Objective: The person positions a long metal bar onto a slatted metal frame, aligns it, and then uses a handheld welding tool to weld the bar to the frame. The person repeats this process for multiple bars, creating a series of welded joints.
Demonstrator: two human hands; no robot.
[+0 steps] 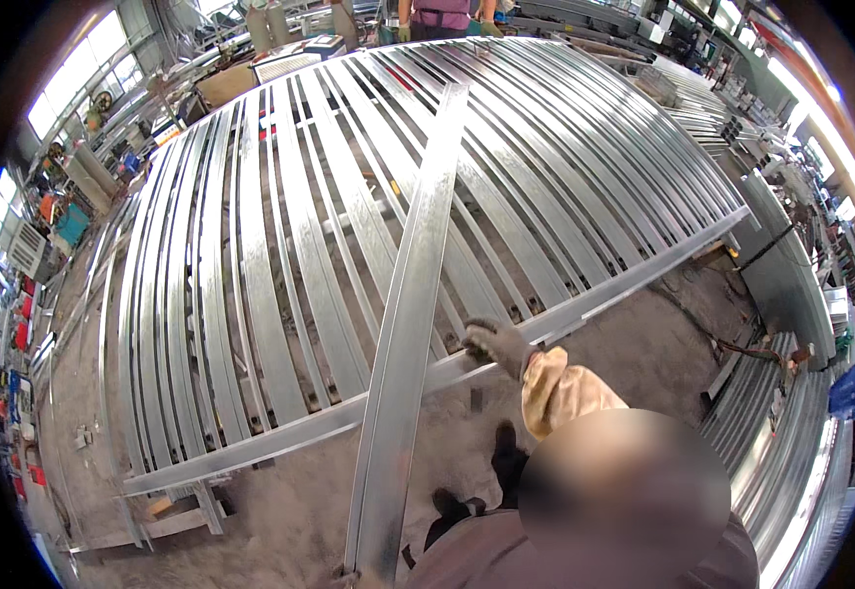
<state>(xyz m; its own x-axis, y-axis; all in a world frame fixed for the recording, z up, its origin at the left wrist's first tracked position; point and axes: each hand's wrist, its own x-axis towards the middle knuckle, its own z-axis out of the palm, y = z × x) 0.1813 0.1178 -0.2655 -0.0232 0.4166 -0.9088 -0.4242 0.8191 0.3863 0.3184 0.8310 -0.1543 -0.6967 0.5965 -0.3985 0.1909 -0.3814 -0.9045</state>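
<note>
A long, wide galvanized steel channel [413, 275] lies slantwise over a large frame of parallel steel slats [310, 255], its near end coming down toward me. At the lower edge my left hand [351, 578], only partly in view, grips that near end. My right hand [496, 344], in a grey-brown work glove with a tan sleeve, is beside the frame's front rail [585, 304]. Its fingers are apart and bent a little, with nothing held in them; whether they touch the rail I cannot tell. A blurred round patch covers the lower right.
Across the frame stands another person [439, 14] wearing gloves. Stacked corrugated metal sheets [761, 412] lie at the right by a grey panel [786, 265]. Short metal legs [209, 506] stick out under the near left corner. A cable [693, 319] runs along the floor.
</note>
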